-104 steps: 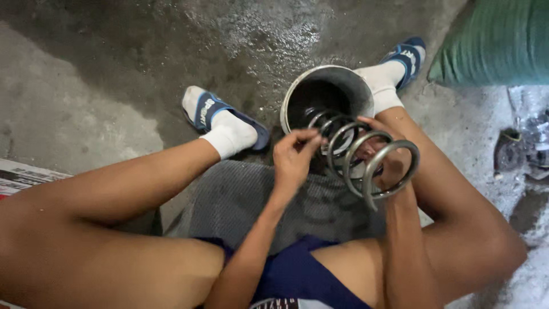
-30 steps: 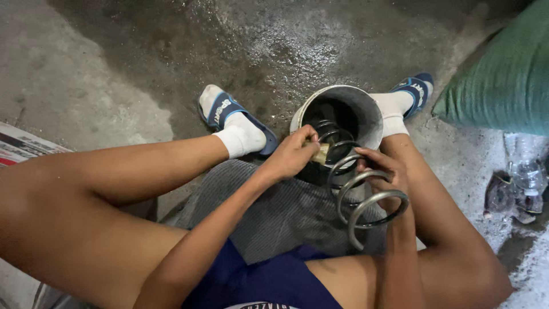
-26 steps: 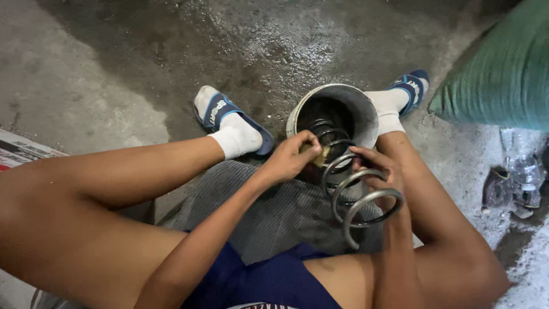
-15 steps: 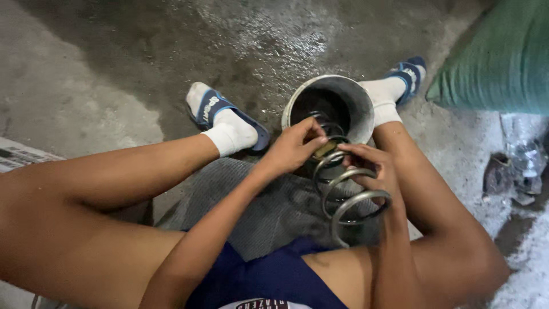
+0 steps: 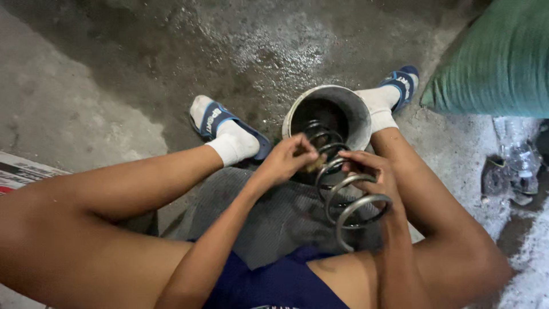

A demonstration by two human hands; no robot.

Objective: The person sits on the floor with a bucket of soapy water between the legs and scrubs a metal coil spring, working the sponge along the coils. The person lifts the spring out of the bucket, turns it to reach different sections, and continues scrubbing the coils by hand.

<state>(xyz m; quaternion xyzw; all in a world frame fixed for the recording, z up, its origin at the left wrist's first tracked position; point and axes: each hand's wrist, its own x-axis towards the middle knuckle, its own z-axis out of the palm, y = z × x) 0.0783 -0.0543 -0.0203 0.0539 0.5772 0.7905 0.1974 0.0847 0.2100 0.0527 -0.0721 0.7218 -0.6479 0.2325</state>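
A large grey metal coil spring [image 5: 350, 194] leans out of a round metal bucket [image 5: 360, 117] that stands on the floor between my feet. My right hand [image 5: 374, 171] grips the spring around its upper coils. My left hand [image 5: 286, 160] is closed on a small brownish piece, perhaps a brush or rag, pressed against a coil near the bucket's rim. The spring's lower end is hidden inside the dark bucket.
I sit on a grey mat [image 5: 274, 217] on wet concrete, legs spread, in white socks and blue sandals [image 5: 220, 123]. A green sack [image 5: 503, 63] lies at the upper right. Crumpled plastic and debris [image 5: 512, 171] sit at the right; printed paper [image 5: 23, 171] at the left edge.
The spring has been pushed deeper and tilted more upright into the bucket. My left hand has stayed on the coils, shifting slightly along them.
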